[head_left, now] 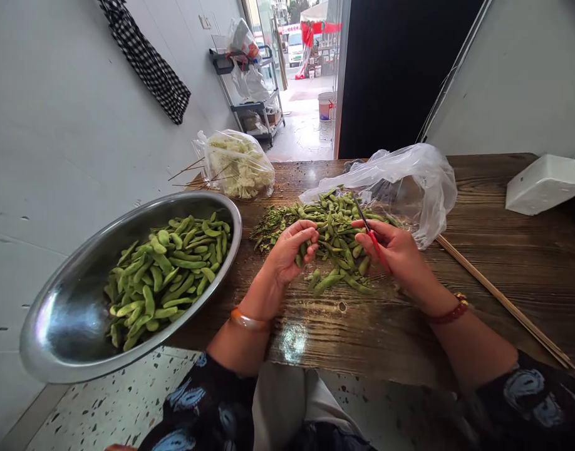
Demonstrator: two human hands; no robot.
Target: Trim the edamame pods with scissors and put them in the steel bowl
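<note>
My left hand [291, 250] is closed around a few green edamame pods [303, 252], partly hidden by the fingers. In my right hand [394, 249] is a pair of scissors [372, 239] with red handles and dark blades pointing up and away. Beneath and beyond both hands lies a heap of edamame pods [337, 219] on the dark wooden table. A few loose pods [332, 283] lie nearer to me. To the left, a large steel basin [76, 313] holds many more pods [172, 269].
Small trimmings [271, 227] lie left of the heap. Behind it is a crumpled clear plastic bag [421, 181]. A bag of cauliflower [238, 164] stands at the back left. Long thin sticks [503, 300] lie on the right, with a white foam box [545, 185] beyond.
</note>
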